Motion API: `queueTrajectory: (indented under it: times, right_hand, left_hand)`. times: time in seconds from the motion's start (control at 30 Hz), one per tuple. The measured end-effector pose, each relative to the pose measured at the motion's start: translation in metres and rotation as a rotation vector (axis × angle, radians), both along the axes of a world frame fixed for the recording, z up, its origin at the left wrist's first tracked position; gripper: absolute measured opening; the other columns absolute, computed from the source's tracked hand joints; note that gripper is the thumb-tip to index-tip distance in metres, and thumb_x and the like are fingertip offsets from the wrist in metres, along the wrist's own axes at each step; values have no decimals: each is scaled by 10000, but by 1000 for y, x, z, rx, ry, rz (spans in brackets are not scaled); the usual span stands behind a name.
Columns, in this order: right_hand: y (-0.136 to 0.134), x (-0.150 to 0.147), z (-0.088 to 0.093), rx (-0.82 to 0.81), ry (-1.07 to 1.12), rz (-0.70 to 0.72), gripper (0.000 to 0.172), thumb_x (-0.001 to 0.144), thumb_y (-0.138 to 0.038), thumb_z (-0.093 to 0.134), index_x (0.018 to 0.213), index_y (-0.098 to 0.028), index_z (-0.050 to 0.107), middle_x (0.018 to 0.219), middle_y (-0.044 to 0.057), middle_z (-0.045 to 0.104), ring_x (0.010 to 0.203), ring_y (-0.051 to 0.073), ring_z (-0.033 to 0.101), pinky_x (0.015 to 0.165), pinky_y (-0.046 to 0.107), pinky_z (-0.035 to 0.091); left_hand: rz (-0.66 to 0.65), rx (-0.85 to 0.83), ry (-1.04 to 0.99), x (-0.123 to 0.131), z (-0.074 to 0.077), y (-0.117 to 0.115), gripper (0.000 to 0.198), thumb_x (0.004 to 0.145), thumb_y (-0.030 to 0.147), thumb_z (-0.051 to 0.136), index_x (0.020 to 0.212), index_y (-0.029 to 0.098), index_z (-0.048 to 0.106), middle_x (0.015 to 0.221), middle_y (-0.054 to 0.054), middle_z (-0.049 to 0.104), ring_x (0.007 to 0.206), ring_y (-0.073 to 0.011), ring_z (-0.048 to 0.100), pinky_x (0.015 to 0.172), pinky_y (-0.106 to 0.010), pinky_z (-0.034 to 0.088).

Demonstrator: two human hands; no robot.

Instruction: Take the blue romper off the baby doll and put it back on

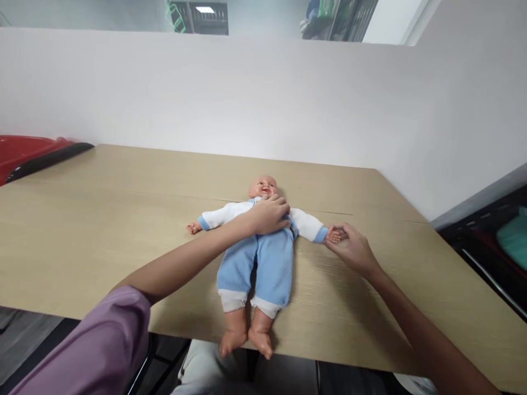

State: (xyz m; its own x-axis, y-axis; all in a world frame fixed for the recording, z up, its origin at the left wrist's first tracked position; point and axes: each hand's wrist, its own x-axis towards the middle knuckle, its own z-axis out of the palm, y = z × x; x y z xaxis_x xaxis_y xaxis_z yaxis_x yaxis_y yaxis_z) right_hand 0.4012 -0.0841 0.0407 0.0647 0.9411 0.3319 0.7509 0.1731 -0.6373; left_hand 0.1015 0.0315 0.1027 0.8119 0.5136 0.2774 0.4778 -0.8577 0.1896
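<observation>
A baby doll lies on its back on the wooden table, head toward the wall and bare feet over the front edge. It wears a light blue and white outfit, its arms stretched out to the sides. My left hand rests across the chest just under the chin, its fingers curled on the outfit near the shoulder strap; the fingertips are partly hidden. Out to the right, my right hand pinches the doll's small hand at the end of its white sleeve, beyond the blue cuff.
The table meets a white wall at the back, with a window above. A red object with a black edge stands at the far left. Dark shelving holding a teal item is at the right.
</observation>
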Motion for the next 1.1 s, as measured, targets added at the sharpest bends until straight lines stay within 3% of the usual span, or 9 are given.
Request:
queueTrajectory:
  times: [0.1,0.27,0.43,0.53,0.63,0.73,0.83,0.97,1.1]
  right_hand:
    - [6,-5,25,184,-29,-4,332,859,-495,754,1065,-240,701,978,91,751,861,279,715,802,417,594]
    - [26,-26,41,322,-31,17,356,886,-554,766,1032,-235,708,804,32,634,753,242,603,728,384,542]
    - [44,-73,28,190,154,167,357,855,-538,810,1000,-231,699,838,31,660,710,209,578,684,356,520]
    - [42,-96,24,106,230,267,260,911,-459,751,1023,-229,706,855,29,641,707,198,573,660,336,503]
    - [33,-107,24,82,199,350,151,941,-387,711,963,-239,727,911,54,633,809,224,603,747,357,538]
    - [24,-113,19,47,357,343,182,945,-397,707,1036,-252,768,1091,76,647,1000,247,643,931,389,558]
    - [21,-118,5,-28,739,210,268,921,-492,738,1049,-258,763,1106,53,672,1052,238,655,1025,397,540]
    - [30,-115,-15,-184,1198,106,297,805,-490,823,895,-238,693,937,26,710,919,209,665,940,358,567]
    - [44,-103,-28,-254,1249,86,203,793,-420,745,830,-242,654,813,9,672,800,188,639,831,323,583]
  left_hand:
    - [-50,-11,79,14,-10,17,234,975,358,656,1052,158,750,1053,-160,701,1083,-354,615,1021,-484,447]
    - [-265,-69,-88,-4,-12,17,406,1108,439,396,1198,227,731,1100,-137,689,1006,-293,615,985,-416,448]
    - [-222,-141,-295,-22,-11,5,368,1053,495,494,1138,262,764,1110,-139,693,1090,-312,633,1067,-447,441]
    - [-178,-246,-509,-27,-11,4,322,984,519,609,1008,235,758,1002,-131,691,1005,-302,643,1003,-444,486]
    - [-149,-365,-596,-23,-8,8,324,933,546,681,937,225,732,941,-106,701,924,-275,644,948,-421,511]
    - [-152,-500,-568,-12,-3,20,322,926,525,688,905,205,713,920,-71,720,912,-242,655,927,-378,515]
    - [-103,-605,-419,2,-1,35,322,900,512,690,907,192,727,922,-39,737,943,-221,677,908,-330,515]
    - [-8,-572,-228,12,-9,45,304,878,475,670,959,193,750,952,-36,757,950,-227,698,848,-307,518]
    - [61,-484,-217,15,-16,40,238,902,417,642,979,208,725,968,-36,753,967,-241,691,879,-325,514]
